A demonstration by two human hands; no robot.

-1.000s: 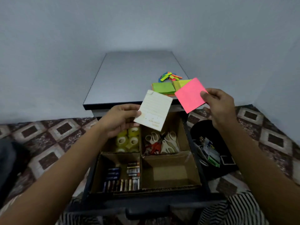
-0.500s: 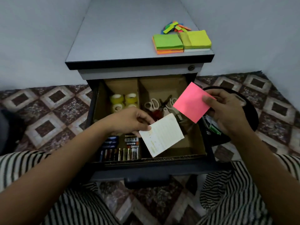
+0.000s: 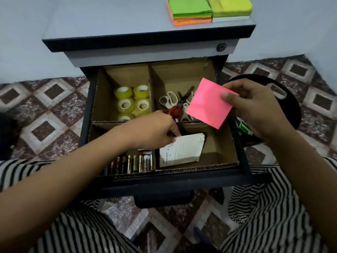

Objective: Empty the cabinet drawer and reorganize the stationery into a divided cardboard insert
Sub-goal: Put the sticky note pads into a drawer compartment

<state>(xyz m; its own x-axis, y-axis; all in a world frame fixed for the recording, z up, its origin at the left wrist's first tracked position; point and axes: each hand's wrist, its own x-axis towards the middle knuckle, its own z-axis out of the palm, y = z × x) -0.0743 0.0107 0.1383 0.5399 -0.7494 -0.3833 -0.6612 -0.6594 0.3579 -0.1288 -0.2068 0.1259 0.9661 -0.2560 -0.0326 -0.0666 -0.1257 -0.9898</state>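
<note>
The open drawer holds a divided cardboard insert with four compartments. My left hand pinches a white lined notepad down inside the front right compartment. My right hand pinches a pink sticky pad by its upper right corner, held above the back right compartment. Tape rolls fill the back left compartment, scissors the back right, batteries the front left.
Green and yellow sticky note stacks lie on the cabinet top. A black round tray with small items sits on the patterned floor to the right of the drawer. My striped knees flank the drawer front.
My left hand has lowered the white notepad from in front of the cabinet into the front right compartment. My right hand with the pink pad came down over the drawer. My view tilted downward.
</note>
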